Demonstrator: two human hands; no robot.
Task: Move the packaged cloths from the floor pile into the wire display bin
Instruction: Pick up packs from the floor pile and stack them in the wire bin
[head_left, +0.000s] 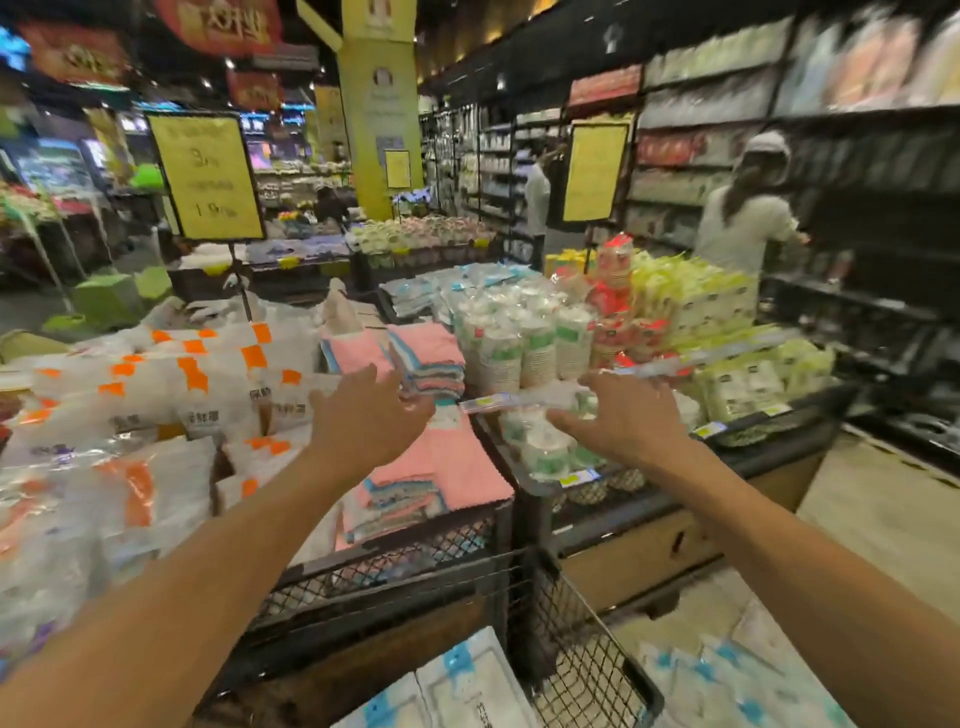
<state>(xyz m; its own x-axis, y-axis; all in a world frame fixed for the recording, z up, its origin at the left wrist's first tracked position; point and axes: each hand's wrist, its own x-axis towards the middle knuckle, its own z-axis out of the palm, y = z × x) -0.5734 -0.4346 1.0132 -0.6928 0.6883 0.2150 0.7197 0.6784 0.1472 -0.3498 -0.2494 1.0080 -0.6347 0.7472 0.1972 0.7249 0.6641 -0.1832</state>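
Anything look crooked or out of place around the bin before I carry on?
Yes. A long price strip lies slanted across the top of the stacked cups instead of sitting on a bin edge. Both the left hand and right hand hover empty above the pink cloths.

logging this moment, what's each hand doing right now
Left hand: open, fingers spread, holding nothing, above the pink cloths.
Right hand: open, holding nothing.
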